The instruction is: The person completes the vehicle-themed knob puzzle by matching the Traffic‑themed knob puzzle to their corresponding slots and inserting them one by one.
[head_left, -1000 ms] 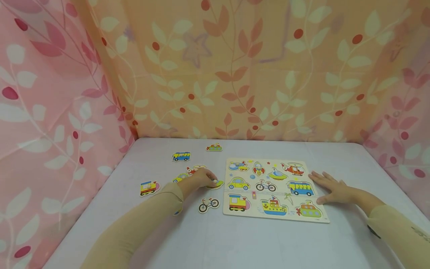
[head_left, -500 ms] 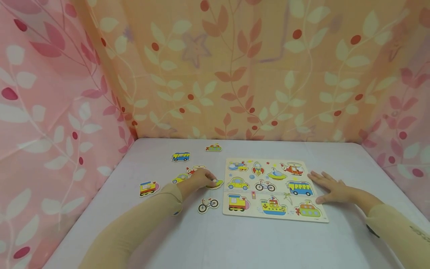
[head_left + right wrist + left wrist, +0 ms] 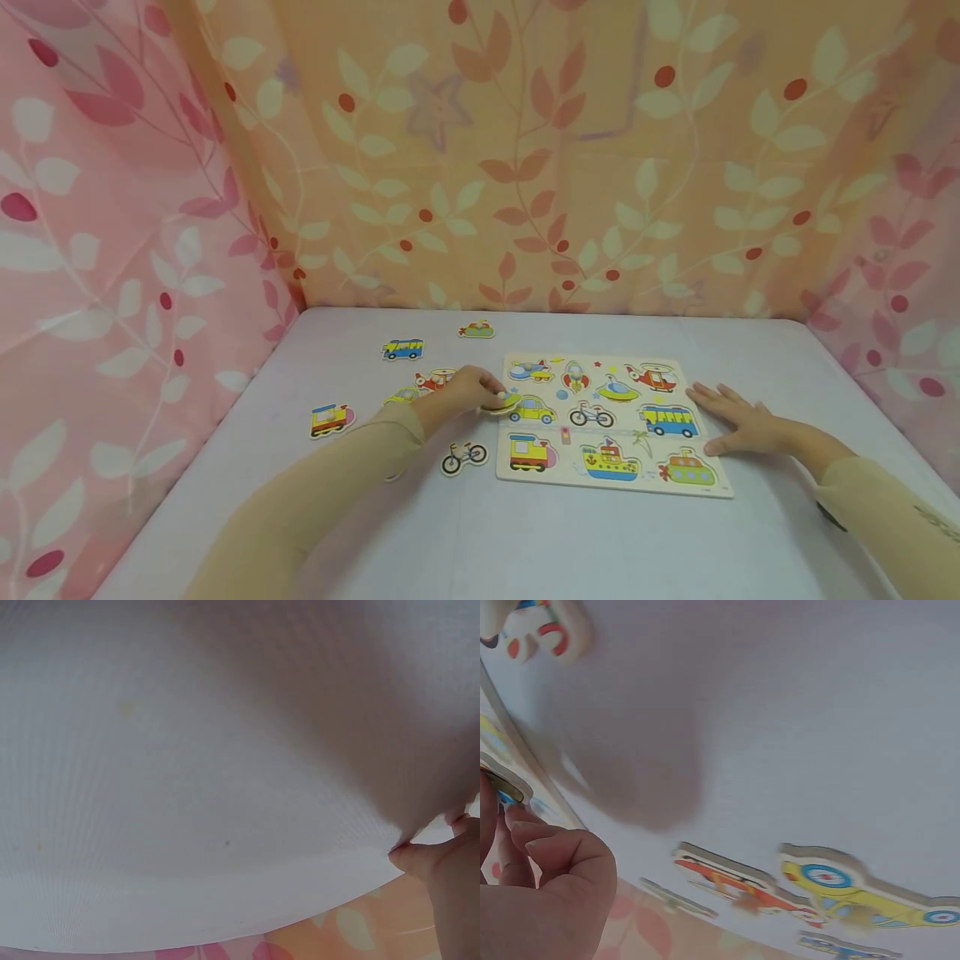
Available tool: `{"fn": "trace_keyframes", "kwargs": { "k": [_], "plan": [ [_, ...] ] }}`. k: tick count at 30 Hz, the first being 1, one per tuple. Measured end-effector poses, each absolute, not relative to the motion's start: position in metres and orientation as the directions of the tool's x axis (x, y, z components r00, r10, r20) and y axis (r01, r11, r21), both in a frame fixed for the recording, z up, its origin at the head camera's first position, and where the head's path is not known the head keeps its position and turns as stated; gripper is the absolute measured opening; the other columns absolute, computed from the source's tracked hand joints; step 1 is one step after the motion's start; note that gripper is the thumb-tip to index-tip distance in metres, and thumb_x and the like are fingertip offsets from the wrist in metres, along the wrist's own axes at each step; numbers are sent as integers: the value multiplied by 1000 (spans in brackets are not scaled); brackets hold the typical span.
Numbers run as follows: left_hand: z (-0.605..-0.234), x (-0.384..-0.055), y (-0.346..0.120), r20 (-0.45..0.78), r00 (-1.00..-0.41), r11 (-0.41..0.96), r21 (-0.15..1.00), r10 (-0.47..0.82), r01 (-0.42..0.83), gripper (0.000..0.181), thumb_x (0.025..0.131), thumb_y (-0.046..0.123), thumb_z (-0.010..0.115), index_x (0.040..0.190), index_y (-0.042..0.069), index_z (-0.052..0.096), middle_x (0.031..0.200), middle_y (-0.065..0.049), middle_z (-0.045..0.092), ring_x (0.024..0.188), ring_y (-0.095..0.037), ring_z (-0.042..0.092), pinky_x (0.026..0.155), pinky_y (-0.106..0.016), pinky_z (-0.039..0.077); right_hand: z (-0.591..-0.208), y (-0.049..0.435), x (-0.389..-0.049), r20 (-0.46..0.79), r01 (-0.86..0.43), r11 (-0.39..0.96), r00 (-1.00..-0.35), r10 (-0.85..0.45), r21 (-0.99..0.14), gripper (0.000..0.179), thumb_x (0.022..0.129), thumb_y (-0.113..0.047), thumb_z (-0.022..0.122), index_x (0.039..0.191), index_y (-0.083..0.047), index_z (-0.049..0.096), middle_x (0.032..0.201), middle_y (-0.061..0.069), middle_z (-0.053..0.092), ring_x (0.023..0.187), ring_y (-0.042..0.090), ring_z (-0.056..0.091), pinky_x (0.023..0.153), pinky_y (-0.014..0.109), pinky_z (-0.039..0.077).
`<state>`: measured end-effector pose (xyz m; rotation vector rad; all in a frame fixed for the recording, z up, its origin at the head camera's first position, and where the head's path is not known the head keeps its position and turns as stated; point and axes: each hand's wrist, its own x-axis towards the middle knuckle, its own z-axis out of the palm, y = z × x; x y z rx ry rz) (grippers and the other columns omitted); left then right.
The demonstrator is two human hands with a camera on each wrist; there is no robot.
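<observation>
My left hand (image 3: 468, 390) pinches a flying-saucer puzzle piece (image 3: 509, 402) by its small knob. The piece is over the left edge of the wooden puzzle board (image 3: 570, 467) and overlaps the printed yellow car. In the left wrist view, the thumb and fingers of the left hand (image 3: 562, 881) are close around the piece (image 3: 514, 787), partly covering it. My right hand (image 3: 746, 423) lies with spread fingers against the board's right edge, holding nothing. The board's printed saucer spot (image 3: 618, 389) is in its upper row. Knobs show on the airplane (image 3: 531, 371) and the rocket (image 3: 577, 377).
Loose pieces lie left of the board: a train (image 3: 330, 421), a bus (image 3: 403, 349), a submarine (image 3: 477, 330), a helicopter (image 3: 433, 381), a yellow car (image 3: 402, 396) and a bicycle (image 3: 464, 458). Another is mostly hidden under the left forearm. A patterned curtain (image 3: 480, 208) stands behind the table.
My left hand has lifted the saucer piece off the table and carried it right, onto the board's left edge. The right hand has stayed in place.
</observation>
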<state>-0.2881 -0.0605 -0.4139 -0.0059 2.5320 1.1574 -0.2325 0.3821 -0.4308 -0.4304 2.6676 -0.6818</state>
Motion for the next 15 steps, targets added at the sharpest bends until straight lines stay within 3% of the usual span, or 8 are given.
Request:
{"fn": "trace_keyframes", "kwargs": {
  "k": [15],
  "plan": [
    [-409,-290,-21,-265,-922,671,741,281,-8,15,77,11,82,89,9,74,84,2,62,81,-14,50,73,-26,41,-434,382,-234,-267,-193,851,-896,-356,-489,100,78,-45,76,152,-4,23,156,27,8,137,56,-7,91,79,-9]
  ]
}}
